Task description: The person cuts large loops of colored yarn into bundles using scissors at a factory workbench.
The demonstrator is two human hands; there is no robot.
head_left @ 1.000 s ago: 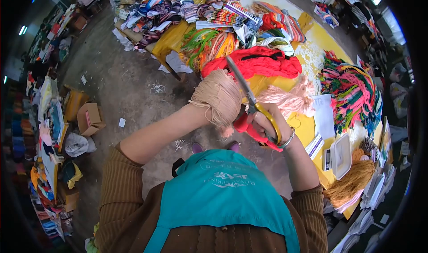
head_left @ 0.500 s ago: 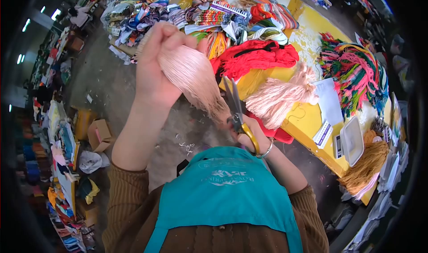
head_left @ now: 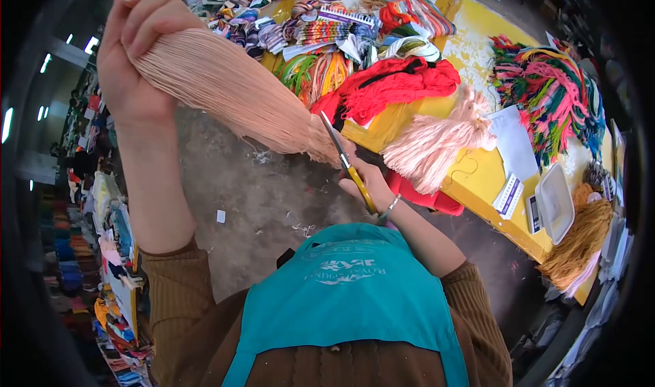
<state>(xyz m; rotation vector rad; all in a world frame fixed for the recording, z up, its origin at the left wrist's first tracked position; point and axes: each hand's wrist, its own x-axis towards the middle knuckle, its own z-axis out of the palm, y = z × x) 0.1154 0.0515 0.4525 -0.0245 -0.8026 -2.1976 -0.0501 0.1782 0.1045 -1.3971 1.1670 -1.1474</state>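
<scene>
Concrete floor [head_left: 252, 199], grey and littered with thread scraps, beside a yellow desk [head_left: 481, 216] with worn paint. Laid out on the desk: a red hank [head_left: 409, 85]; a pale pink bundle [head_left: 437, 145], tassel-like, near the edge; a multicoloured bundle [head_left: 546, 97], strands splayed; white paper [head_left: 515, 141]; a translucent tub [head_left: 556, 203], with brown yarn [head_left: 580, 233] just beside it. Principal item: one long peach hank [head_left: 232, 90], held in the air off the desk, slanting down from the upper end to a narrower, frayed lower end. Its upper end is clasped in the left grip [head_left: 140, 52], fingers curled over the strands. Yellow-handled scissors [head_left: 351, 174] are enclosed by the right grip [head_left: 372, 182], blades slightly parted and laid close against the lower end; whether strands are also pinched there cannot be told. Handling, as judged: light, soft, wholly limp — no shape is kept without support, though the strands are drawn fairly straight here. Smooth fibres may slip past one another, and loose ends may snag on the blades. Best taken hold of in a full fist around the gathered upper end — the fanned middle would be spread and tangled by a narrow pinch.
</scene>
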